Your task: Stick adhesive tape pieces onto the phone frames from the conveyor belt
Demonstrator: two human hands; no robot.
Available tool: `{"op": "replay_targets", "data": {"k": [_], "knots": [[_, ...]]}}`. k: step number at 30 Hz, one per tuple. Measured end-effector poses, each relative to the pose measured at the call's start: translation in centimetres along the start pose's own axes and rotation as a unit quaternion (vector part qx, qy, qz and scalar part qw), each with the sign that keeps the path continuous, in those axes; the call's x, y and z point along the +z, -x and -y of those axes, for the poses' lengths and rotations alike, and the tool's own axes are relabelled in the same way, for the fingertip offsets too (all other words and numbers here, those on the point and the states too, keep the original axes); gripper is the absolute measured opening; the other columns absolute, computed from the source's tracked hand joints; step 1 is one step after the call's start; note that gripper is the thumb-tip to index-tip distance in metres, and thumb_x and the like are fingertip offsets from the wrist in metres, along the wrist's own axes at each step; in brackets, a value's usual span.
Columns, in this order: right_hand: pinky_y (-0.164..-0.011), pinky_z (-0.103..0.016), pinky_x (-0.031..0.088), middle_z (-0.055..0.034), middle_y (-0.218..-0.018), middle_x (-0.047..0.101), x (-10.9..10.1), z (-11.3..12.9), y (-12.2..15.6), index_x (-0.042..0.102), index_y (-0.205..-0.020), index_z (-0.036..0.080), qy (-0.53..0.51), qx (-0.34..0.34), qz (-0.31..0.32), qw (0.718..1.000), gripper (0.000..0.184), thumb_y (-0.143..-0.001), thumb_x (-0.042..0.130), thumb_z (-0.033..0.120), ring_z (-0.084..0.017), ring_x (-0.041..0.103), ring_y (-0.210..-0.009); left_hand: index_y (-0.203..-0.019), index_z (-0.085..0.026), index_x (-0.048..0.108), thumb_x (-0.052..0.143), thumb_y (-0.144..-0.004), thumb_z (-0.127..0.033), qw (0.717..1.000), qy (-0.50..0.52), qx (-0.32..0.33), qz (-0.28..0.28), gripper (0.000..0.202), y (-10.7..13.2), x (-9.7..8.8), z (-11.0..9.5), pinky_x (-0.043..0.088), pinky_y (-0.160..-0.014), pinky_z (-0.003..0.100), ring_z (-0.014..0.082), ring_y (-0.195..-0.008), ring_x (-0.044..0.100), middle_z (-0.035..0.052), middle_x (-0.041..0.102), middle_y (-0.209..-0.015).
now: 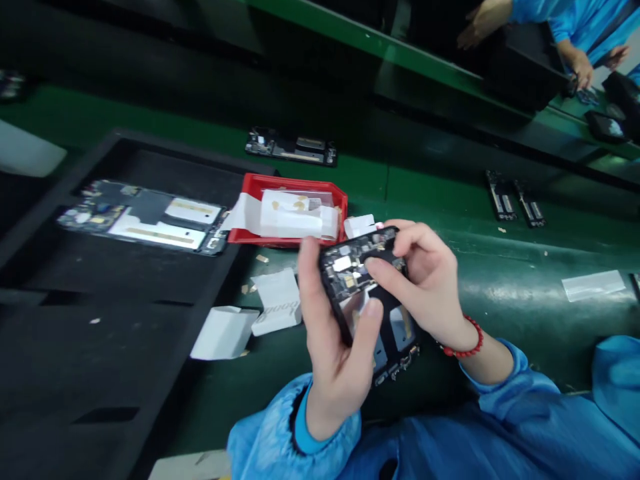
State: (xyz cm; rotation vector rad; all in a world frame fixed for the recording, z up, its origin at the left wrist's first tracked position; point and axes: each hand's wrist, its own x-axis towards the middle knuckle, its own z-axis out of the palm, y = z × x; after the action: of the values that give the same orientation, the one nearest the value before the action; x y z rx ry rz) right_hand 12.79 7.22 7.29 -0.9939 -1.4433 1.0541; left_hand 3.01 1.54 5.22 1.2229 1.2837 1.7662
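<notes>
Between both hands is an opened phone (350, 270), its circuit board and inner parts facing up, tilted toward me. My left hand (337, 347) grips its left edge, with the thumb lying over the inside. My right hand (427, 280) holds the upper right side; its thumb presses on the board area and its fingers curl around the edge. Whether a small part lies under the right thumb is hidden. Just beyond the phone stands a red bin (295, 179) with white paper strips (287, 217) in it.
At left, a black tray (200, 157) carries another opened phone (150, 217). Further phone assemblies lie at the back (290, 148) and right. White paper pieces (277, 300) and tiny scraps are near the bin. A clear strip (593, 285) lies right. Co-workers' hands (583, 67) show across the bench.
</notes>
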Motion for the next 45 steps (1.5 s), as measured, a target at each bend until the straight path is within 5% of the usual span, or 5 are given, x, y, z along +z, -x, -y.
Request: {"op": "replay_targets", "data": {"k": [7, 12, 20, 29, 45], "knots": [[-0.104, -0.041, 0.055, -0.0091, -0.127, 0.070, -7.9, -2.1, -1.7, 0.065, -0.112, 0.022, 0.176, -0.076, 0.097, 0.977, 0.017, -0.096, 0.063, 0.026, -0.020, 0.066, -0.122, -0.148, -0.047, 0.050, 0.070, -0.094, -0.020, 0.993, -0.084, -0.039, -0.073, 0.064, -1.0, -2.3, 0.8, 0.042, -0.121, 0.031, 0.0249, -0.154, 0.034, -0.0155, 0.043, -0.161], [-0.102, -0.056, 0.053, -0.0128, -0.116, 0.075, -12.2, -6.6, 1.2, 0.072, -0.112, 0.020, 0.299, -0.014, 0.209, 0.931, 0.035, -0.084, 0.080, 0.039, -0.028, 0.069, -0.109, -0.140, -0.043, 0.060, 0.074, -0.089, -0.014, 0.991, -0.075, -0.018, -0.110, 0.060, -1.3, -3.0, 1.2, 0.046, -0.116, 0.024, 0.0184, -0.141, 0.051, -0.0117, 0.055, -0.149], [-0.080, -0.037, 0.062, -0.0088, -0.099, 0.077, -10.8, -4.7, 1.9, 0.064, -0.088, 0.020, 0.116, 0.013, 0.115, 0.986, 0.017, -0.095, 0.064, 0.036, -0.018, 0.075, -0.091, -0.097, -0.027, 0.081, 0.062, -0.096, -0.025, 0.981, -0.161, -0.109, 0.010, 0.019, -0.5, -2.3, 1.7, 0.056, -0.086, 0.024, 0.0168, -0.094, 0.072, -0.0018, 0.079, -0.096], [-0.083, -0.029, 0.062, -0.0055, -0.101, 0.075, -6.5, -3.0, 2.1, 0.067, -0.082, 0.019, -0.201, 0.140, 0.126, 0.961, 0.016, -0.082, 0.082, 0.025, -0.015, 0.074, -0.096, -0.103, -0.022, 0.080, 0.078, -0.080, -0.034, 0.980, -0.085, -0.143, 0.109, 0.026, -0.9, -0.5, 0.9, 0.060, -0.087, 0.032, 0.0225, -0.096, 0.075, 0.0044, 0.081, -0.105], [-0.071, -0.025, 0.063, -0.0030, -0.084, 0.075, -7.3, -0.7, 2.2, 0.072, -0.082, 0.020, 0.021, 0.078, 0.109, 0.991, 0.005, -0.087, 0.074, 0.020, -0.013, 0.071, -0.076, -0.083, -0.024, 0.082, 0.074, -0.083, -0.025, 0.977, -0.185, -0.082, 0.074, 0.008, -0.4, -0.7, 0.2, 0.061, -0.078, 0.027, 0.0179, -0.080, 0.075, -0.0003, 0.081, -0.084]]}}
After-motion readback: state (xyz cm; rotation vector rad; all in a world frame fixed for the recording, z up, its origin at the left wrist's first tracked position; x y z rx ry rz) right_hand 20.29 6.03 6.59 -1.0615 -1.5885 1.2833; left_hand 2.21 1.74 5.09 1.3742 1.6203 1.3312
